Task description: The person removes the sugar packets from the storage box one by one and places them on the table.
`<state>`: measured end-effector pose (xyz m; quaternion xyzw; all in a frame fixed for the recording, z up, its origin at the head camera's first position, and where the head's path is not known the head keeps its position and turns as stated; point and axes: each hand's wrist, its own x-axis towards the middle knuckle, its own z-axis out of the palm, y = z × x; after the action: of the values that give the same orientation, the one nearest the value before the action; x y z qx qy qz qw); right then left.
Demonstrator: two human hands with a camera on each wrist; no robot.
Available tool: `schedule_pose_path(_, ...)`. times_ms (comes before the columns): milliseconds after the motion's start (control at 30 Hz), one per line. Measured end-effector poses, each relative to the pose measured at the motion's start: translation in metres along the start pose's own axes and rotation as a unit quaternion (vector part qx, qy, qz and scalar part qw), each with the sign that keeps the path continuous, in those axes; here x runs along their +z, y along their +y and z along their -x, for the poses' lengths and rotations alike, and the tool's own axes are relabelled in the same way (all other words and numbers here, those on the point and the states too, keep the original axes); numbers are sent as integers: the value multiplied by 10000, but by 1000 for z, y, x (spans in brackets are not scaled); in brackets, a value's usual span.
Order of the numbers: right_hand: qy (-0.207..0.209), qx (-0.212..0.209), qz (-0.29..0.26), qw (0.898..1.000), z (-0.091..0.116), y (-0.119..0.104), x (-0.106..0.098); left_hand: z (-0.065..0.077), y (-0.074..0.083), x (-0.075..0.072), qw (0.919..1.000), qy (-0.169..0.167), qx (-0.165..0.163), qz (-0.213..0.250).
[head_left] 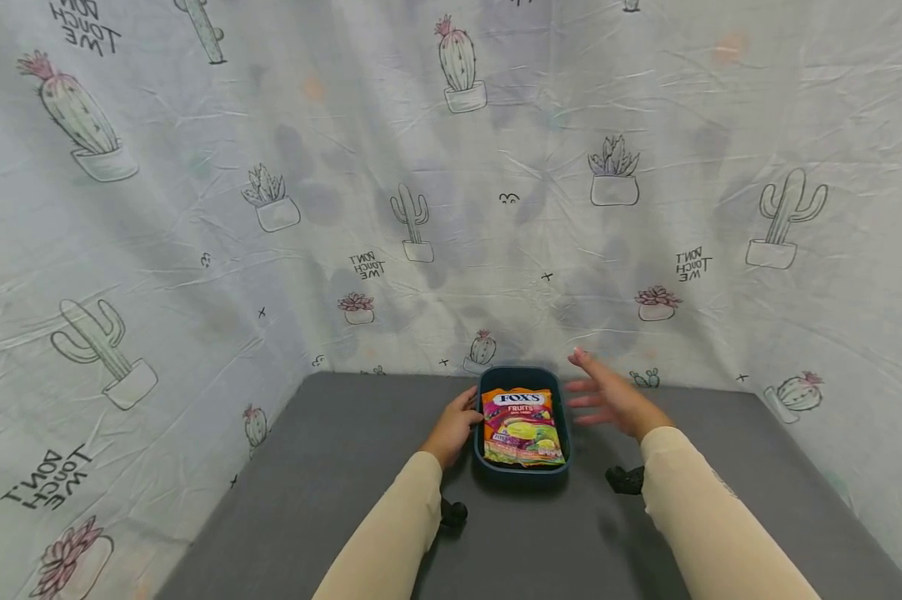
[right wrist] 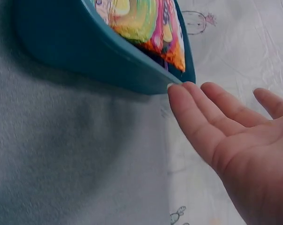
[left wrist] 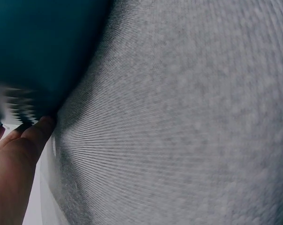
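Observation:
A dark teal plastic bin (head_left: 522, 473) stands on the grey table, and in it lies a colourful bag of Fox's fruit candy (head_left: 522, 429), face up. My left hand (head_left: 453, 427) rests against the bin's left side; its fingertips touch the wall low down in the left wrist view, with the fingers fairly straight. On the other side, my right hand (head_left: 612, 398) is held beside the bin with fingers spread and palm turned toward it. The right wrist view shows the right fingertips (right wrist: 181, 96) close to the bin's rim; whether they touch it I cannot tell.
The grey table (head_left: 346, 500) reaches back to a pale curtain (head_left: 548, 167) printed with cacti, which hangs around the far side and both flanks. Black wrist-worn devices (head_left: 625, 480) stick out below each forearm.

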<state>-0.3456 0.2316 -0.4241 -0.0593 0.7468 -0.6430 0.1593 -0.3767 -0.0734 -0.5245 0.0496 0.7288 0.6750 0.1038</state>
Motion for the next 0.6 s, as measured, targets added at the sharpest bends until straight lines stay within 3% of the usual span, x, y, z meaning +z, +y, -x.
schedule_pose_path(267,-230,70,-358,9991,-5,0,11,5,2,0,10000,-22,0,37)
schedule_pose_path(600,-334,515,159,9980,-10,-10,36,5,2,0,9999,-59,51,113)
